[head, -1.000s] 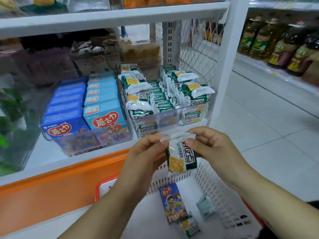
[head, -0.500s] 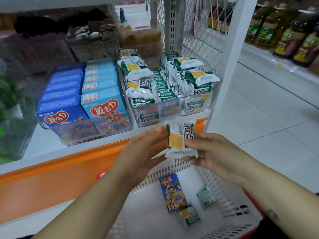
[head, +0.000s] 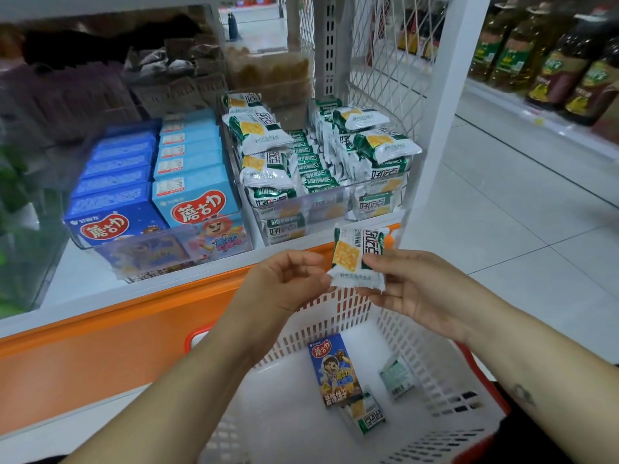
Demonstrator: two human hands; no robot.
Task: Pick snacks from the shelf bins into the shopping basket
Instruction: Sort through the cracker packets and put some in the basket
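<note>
A green-and-white cracker packet (head: 356,259) hangs upright above the white shopping basket (head: 435,360). My right hand (head: 412,289) pinches its right side between thumb and fingers. My left hand (head: 284,283) is just left of it with loosely curled fingers, one fingertip at the packet's lower left corner. The basket holds a blue biscuit box (head: 335,370), another cracker packet (head: 366,415) and a small pale green packet (head: 397,378). On the shelf behind, a clear bin (head: 318,209) is full of the same cracker packets.
A second clear bin (head: 150,252) of blue biscuit boxes sits to the left of the cracker bin. The white shelf post (head: 435,128) rises right of the bins. An orange panel (head: 100,346) runs below the shelf. Oil bottles (head: 552,61) line a far shelf across the tiled floor.
The packet went from both hands pinching its top to my right hand alone gripping its side. It rose and shifted right. My left hand's fingers came off and curled.
</note>
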